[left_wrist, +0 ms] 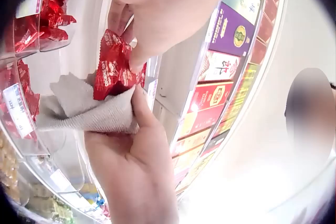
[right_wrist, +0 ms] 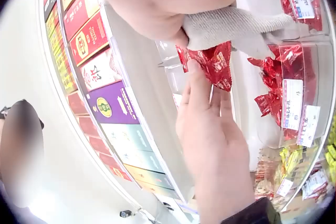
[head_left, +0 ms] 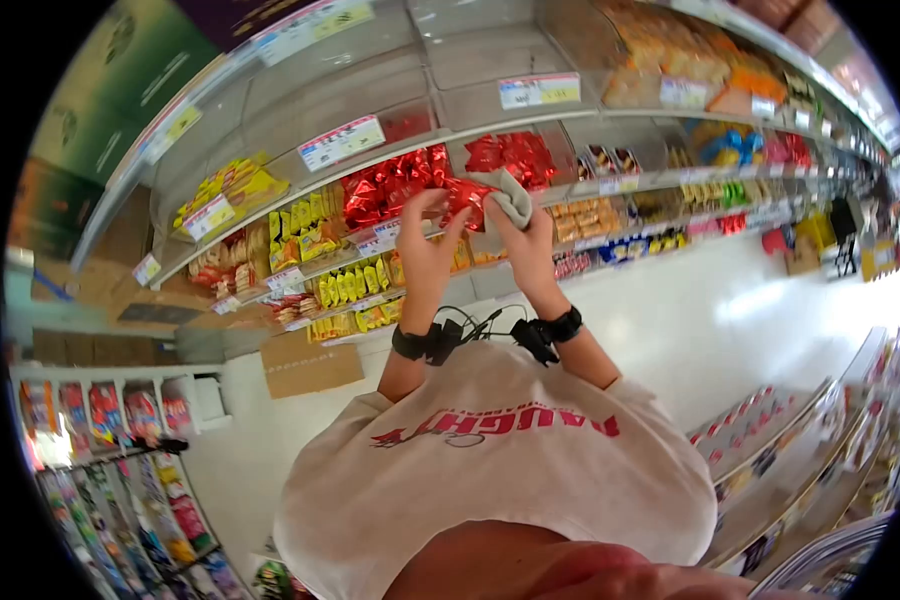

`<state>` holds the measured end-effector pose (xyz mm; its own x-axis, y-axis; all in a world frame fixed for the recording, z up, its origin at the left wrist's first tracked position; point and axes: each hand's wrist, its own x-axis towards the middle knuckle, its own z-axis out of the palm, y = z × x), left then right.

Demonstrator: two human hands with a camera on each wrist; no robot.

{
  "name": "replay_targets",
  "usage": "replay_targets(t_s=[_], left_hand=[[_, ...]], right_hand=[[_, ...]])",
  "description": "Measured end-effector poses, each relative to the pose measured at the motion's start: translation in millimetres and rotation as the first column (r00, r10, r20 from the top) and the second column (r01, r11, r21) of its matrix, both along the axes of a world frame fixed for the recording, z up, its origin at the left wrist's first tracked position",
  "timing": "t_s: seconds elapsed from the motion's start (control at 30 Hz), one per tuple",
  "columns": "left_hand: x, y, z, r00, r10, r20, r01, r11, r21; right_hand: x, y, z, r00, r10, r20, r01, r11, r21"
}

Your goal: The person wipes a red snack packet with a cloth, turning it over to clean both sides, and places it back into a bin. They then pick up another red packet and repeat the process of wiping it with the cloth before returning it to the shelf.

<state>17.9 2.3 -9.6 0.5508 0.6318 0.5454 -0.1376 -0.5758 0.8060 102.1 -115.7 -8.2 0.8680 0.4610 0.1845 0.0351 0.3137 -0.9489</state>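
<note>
My left hand (head_left: 430, 238) pinches a small red foil packet (left_wrist: 113, 66) between thumb and fingers, in front of the shelf. In my right hand (head_left: 523, 245) is a folded grey cloth (head_left: 511, 201), pressed against one end of the packet. Seen in the left wrist view, the cloth's edge covers that lower end, and the right thumb lies along it. The right wrist view has the left thumb on the packet's face, with the cloth (right_wrist: 226, 27) above. Just behind the hands, more red packets (head_left: 385, 190) fill clear shelf bins.
Yellow packets (head_left: 225, 192) sit in bins to the left, and price tags (head_left: 342, 143) line the shelf edges. Boxed goods (left_wrist: 231, 35) stand on a side shelf. A flattened cardboard piece (head_left: 312, 367) lies on the floor. Another person (left_wrist: 313, 119) appears blurred in the left wrist view.
</note>
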Motion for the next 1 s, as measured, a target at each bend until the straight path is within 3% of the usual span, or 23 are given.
replay_targets(t_s=[0.1,0.13,0.23,0.27,0.37,0.4,0.5,0.57,0.67,0.73,0.77,0.87,1.0], left_hand=[[-1.5,-6.7,3.8,0.999,-0.020,-0.032,0.023,0.996,0.087],[-2.7,-5.4,5.4,1.000,-0.008,-0.015,0.011,0.982,0.189],[-11.2,-7.9,9.6,0.990,-0.114,-0.080,0.114,0.994,-0.004],[-11.5,-7.0,4.9,0.985,-0.164,-0.060,0.159,0.984,-0.080],[-17.9,-5.3,10.7,0.959,-0.271,-0.081,0.242,0.934,-0.264],[-19.9,-4.2,14.2,0.954,-0.278,-0.113,0.238,0.930,-0.280],[-25.2,0.2,13.0,0.943,-0.288,-0.165,0.239,0.934,-0.267],[-23.0,8.4,-0.7,0.952,-0.276,-0.130,0.255,0.954,-0.160],[-26.2,10.5,-10.2,0.928,-0.358,-0.101,0.332,0.920,-0.210],[-24.8,5.0,-3.7,0.928,-0.372,-0.013,0.339,0.860,-0.381],[-22.8,2.1,-0.2,0.928,-0.370,0.034,0.343,0.817,-0.464],[-27.7,10.9,2.5,0.933,-0.335,-0.130,0.263,0.884,-0.387],[-26.3,5.6,1.9,0.933,-0.344,-0.104,0.288,0.888,-0.358]], right_hand=[[-2.8,1.1,2.6,0.991,-0.091,0.095,0.091,0.996,-0.002],[-2.9,-3.1,4.5,0.987,-0.071,0.144,0.080,0.995,-0.055],[-8.5,-6.8,12.0,0.962,0.021,0.274,0.015,0.992,-0.128],[-15.3,-5.6,14.5,0.980,0.090,0.175,-0.074,0.992,-0.101],[-19.6,6.8,-3.9,0.932,0.108,0.346,-0.077,0.992,-0.104],[-22.3,5.6,-1.7,0.931,0.182,0.316,-0.141,0.979,-0.148],[-22.6,14.2,-9.5,0.906,0.162,0.391,-0.131,0.986,-0.105],[-19.3,14.6,-9.1,0.958,0.209,0.195,-0.193,0.976,-0.096],[-9.1,7.9,-6.3,0.959,0.258,-0.119,-0.270,0.957,-0.104],[-4.8,6.8,-9.1,0.935,0.234,-0.265,-0.268,0.959,-0.098],[-4.3,5.9,-9.9,0.954,0.213,-0.212,-0.233,0.970,-0.075],[-10.2,7.9,-2.7,0.991,0.134,-0.012,-0.135,0.990,-0.042],[-11.0,5.3,-2.1,0.992,0.017,0.123,-0.004,0.995,-0.103]])
